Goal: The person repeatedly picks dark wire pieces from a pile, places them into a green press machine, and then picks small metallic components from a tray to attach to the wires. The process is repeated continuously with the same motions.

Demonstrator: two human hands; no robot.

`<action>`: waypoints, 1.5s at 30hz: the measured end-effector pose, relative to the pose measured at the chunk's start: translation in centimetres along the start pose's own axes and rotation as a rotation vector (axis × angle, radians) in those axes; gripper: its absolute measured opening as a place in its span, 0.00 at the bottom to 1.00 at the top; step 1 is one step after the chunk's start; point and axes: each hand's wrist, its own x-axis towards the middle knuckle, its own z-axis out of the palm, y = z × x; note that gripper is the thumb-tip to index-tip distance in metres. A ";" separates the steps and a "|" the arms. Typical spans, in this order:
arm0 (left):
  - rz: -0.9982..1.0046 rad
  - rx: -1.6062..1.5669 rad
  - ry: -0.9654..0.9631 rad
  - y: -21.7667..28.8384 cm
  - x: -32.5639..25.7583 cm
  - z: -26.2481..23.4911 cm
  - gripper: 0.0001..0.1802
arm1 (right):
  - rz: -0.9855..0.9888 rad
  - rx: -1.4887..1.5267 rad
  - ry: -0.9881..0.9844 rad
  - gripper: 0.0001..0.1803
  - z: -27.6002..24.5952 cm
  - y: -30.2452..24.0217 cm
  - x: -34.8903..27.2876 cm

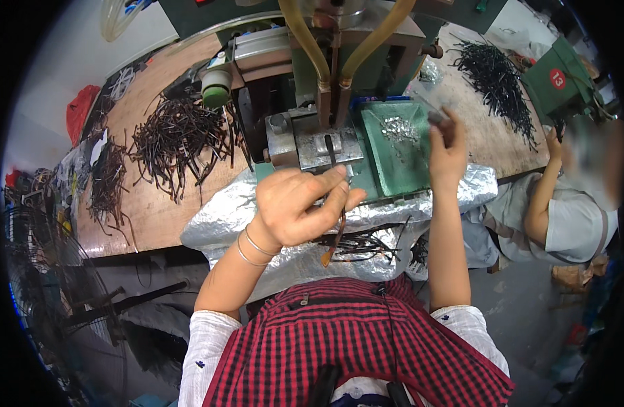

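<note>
My left hand [302, 207], a metal bangle at its wrist, pinches a short dark wire [340, 237] in front of the machine's metal fixture [318, 152]. The wire's upper end reaches into the fixture's slot, and its lower end shows orange-brown below my fingers. Two copper-coloured electrodes [324, 105] stand above the slot. My right hand [449, 149] is raised beside the right edge of a green tray [381, 180]. Its fingers are closed round a thin greyish thing, blurred and partly hidden. Small shiny metal pieces [398, 129] lie heaped in the tray.
A pile of brown-black wires [179, 142] covers part of the wooden table on the left. Silver foil [217, 214] drapes the front edge, with more wires [366, 245] on it. Another wire bundle [495, 81] lies at far right, near a co-worker's arm [542, 197].
</note>
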 end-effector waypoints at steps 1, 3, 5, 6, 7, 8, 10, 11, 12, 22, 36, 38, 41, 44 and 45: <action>-0.010 -0.002 -0.002 -0.1 0.0 0.0 0.16 | -0.063 -0.117 -0.041 0.20 0.3 0.1 -0.4; -0.015 0.000 0.004 -0.3 0.1 0.2 0.16 | -0.118 -0.303 -0.124 0.12 0.1 -0.5 -1.7; -0.011 0.014 0.006 -0.3 -0.1 0.2 0.16 | -0.136 -0.511 -0.224 0.10 0.0 -1.0 -2.5; -0.020 0.003 0.012 -0.2 -0.3 0.3 0.16 | -0.148 -0.614 -0.277 0.09 0.0 -1.2 -2.8; -0.026 0.001 0.015 -0.2 -0.4 0.2 0.16 | -0.172 -0.644 -0.271 0.08 0.5 -2.0 -3.4; -0.032 0.002 0.019 -0.2 -0.5 0.1 0.16 | -0.229 -0.697 -0.255 0.07 0.8 -1.9 -3.7; -0.088 -0.027 0.044 0.4 -0.6 0.2 0.15 | -0.345 -0.787 -0.225 0.06 1.4 -1.2 -4.0; -0.138 -0.036 0.019 0.9 -0.5 -0.2 0.15 | -0.411 -0.815 -0.209 0.06 1.7 -0.3 -4.0; -0.192 -0.043 -0.003 1.6 -0.5 -0.9 0.15 | -0.367 -0.814 -0.213 0.05 1.7 0.0 -3.9; -1.066 0.717 -0.333 -5.6 -10.5 -14.2 0.13 | -0.110 -0.353 -0.127 0.07 1.1 -2.0 -4.1; -1.343 0.139 0.020 -8.0 -12.8 -14.3 0.07 | -0.103 -0.245 -0.090 0.09 -1.4 -3.1 -6.9; -1.300 -0.088 0.122 -7.2 -11.4 -12.8 0.05 | -0.254 -0.208 -0.172 0.09 0.7 -6.8 -6.5; -1.160 -0.197 0.147 -7.7 -10.8 -9.7 0.06 | -0.353 -0.102 -0.286 0.09 4.4 -10.5 -4.9; -1.182 -0.134 0.038 -7.5 -10.5 -7.4 0.06 | -0.195 0.170 -0.227 0.16 8.4 -9.2 -4.6; -1.185 -0.197 0.138 -6.7 -9.9 -6.4 0.06 | -0.201 0.164 -0.215 0.18 8.6 -9.1 -4.9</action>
